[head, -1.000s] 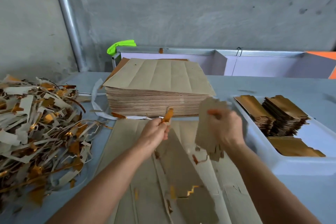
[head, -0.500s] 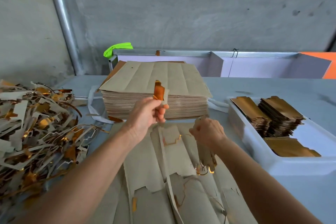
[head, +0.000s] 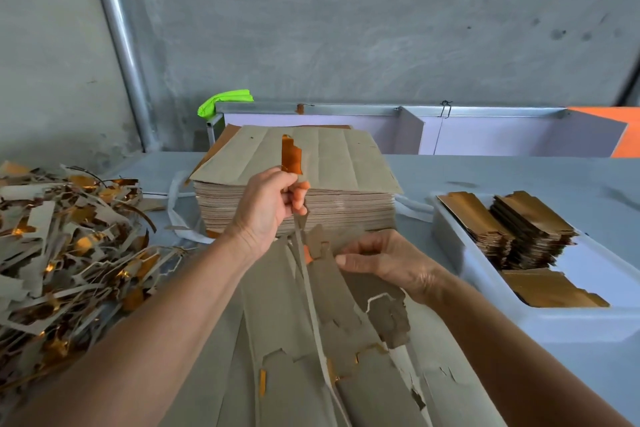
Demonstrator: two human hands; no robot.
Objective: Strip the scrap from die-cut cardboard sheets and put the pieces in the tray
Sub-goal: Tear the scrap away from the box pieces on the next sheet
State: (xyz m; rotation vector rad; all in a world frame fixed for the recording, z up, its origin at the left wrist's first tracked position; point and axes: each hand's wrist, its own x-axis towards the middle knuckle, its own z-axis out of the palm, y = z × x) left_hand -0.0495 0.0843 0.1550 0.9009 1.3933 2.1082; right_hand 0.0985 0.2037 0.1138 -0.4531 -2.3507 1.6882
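A die-cut cardboard sheet [head: 277, 340], grey side up and partly torn apart, lies on the table in front of me. My left hand [head: 266, 208] is raised above it and pinches a long thin scrap strip [head: 292, 158] whose gold-foil end sticks up past my fingers; the strip runs down across the sheet. My right hand [head: 388, 260] holds a grey cut piece [head: 329, 239] at the sheet's upper middle, just right of the strip. The white tray [head: 571, 319] at the right holds stacks of gold-faced pieces [head: 530, 229].
A thick stack of uncut sheets [head: 298, 163] stands behind my hands. A big heap of grey and gold scrap [head: 65, 246] covers the table's left side. Behind the stack are a metal-framed bin [head: 485, 132], a green cloth [head: 225, 102] and a pipe on the concrete wall.
My left hand has lifted up with the scrap strip, tearing it away from the sheet. My right hand came down from holding a piece aloft to gripping a piece at the sheet.
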